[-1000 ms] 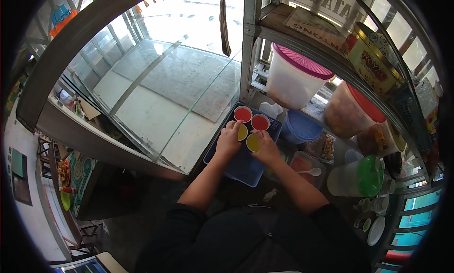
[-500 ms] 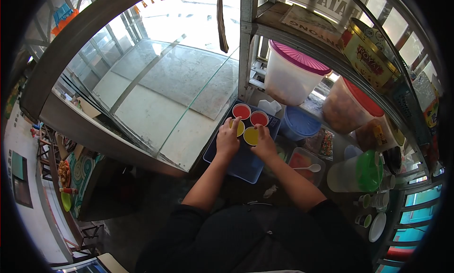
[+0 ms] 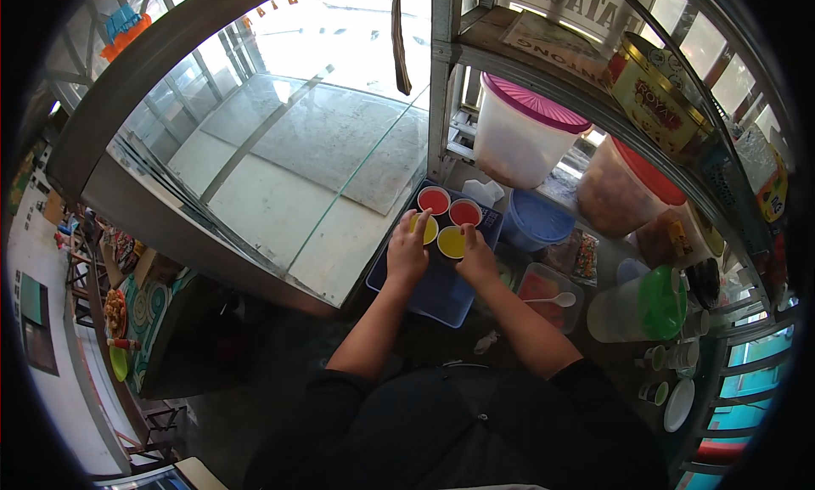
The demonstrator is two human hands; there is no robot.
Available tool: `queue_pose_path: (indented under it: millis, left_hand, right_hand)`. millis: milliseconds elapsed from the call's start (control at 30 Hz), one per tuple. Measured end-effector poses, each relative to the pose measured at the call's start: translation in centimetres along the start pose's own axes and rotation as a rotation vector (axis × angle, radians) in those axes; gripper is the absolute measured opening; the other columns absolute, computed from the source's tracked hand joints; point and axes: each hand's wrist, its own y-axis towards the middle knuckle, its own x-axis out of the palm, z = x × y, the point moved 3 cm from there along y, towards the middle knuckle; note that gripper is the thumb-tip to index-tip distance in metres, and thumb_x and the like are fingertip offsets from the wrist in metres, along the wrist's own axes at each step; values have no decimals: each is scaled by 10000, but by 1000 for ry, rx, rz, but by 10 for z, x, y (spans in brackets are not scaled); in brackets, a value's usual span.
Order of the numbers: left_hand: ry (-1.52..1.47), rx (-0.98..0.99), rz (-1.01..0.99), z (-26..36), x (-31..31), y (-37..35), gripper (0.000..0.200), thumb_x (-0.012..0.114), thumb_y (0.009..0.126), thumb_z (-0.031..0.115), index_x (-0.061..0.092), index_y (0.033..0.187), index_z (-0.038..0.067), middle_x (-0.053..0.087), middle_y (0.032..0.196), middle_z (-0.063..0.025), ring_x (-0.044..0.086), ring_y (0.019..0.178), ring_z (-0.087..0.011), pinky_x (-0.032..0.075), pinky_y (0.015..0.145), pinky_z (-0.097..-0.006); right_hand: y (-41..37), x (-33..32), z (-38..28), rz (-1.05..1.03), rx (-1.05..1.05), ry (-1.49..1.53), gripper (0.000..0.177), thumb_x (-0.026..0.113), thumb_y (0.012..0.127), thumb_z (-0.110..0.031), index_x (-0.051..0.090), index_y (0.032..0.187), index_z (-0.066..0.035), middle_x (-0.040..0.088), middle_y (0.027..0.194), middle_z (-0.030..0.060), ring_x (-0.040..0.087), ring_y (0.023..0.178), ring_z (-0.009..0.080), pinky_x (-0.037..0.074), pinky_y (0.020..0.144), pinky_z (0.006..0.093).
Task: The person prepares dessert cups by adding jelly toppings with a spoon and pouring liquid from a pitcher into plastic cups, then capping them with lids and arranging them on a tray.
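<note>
Two cups of red liquid, a left red cup (image 3: 434, 201) and a right red cup (image 3: 465, 213), stand at the far end of a blue plastic tray (image 3: 440, 307). Nearer to me are two cups of yellow liquid. My left hand (image 3: 407, 254) is around the left yellow cup (image 3: 429, 230), its fingers over the rim and partly hiding it. With my right hand (image 3: 477, 262) I grip the right yellow cup (image 3: 451, 243) at its right side. Both yellow cups are upright, close behind the red ones.
Left of the tray is a glass display case (image 3: 340, 227). To the right stand a blue-lidded tub (image 3: 539, 221), a clear box (image 3: 543, 290) with a white spoon (image 3: 562, 300), and a green-lidded pitcher (image 3: 628, 310). Large lidded containers, including a pink-lidded one (image 3: 522, 133), line the back right.
Both hands stay at the yellow cups, with only slight finger movement. The camera view has shifted a little; the cups keep their places on the tray.
</note>
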Motion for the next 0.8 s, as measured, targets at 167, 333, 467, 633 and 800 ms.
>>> queue_pose_path:
  millis: [167,333,467,633,800]
  left_hand:
    - [-34,-44,-34,7,-14,-4,849,738,727,11,433,1493,219,438,1499,-167,519,1314,-398,459,1078,-467]
    - [-140,-84,-7,2,-22,-7,766,719,779,33,441,1471,205,431,1503,-184,536,1290,-425,490,1037,-482]
    - [-171,-118,-27,-5,-22,-15,758,753,782,77,453,1469,189,421,1513,-188,482,1361,-404,456,1090,-470]
    - [-165,-97,1,-2,-32,-38,700,747,801,151,480,1447,190,449,1496,-167,479,1368,-385,459,1075,-472]
    - [-32,-44,-44,19,-40,-69,546,746,811,222,590,1335,207,509,1459,-56,592,1224,-297,458,924,-479]
  right_hand:
    - [1,2,-1,-19,7,-42,659,717,729,54,346,1232,-154,606,1192,202,638,1057,468,533,860,534]
    - [5,7,8,-55,21,-74,667,720,740,39,342,1254,-156,618,1206,209,638,1068,470,530,874,537]
    - [-4,-4,3,-72,-4,-48,697,757,744,-27,337,1287,-147,610,1202,219,637,1069,467,534,881,522]
    - [-45,-30,0,123,-203,161,649,779,775,-91,365,1274,-99,591,1242,217,643,1101,432,538,922,486]
    - [-127,-61,36,252,-284,365,515,744,815,-66,459,1243,-44,578,1329,199,653,1120,356,528,974,435]
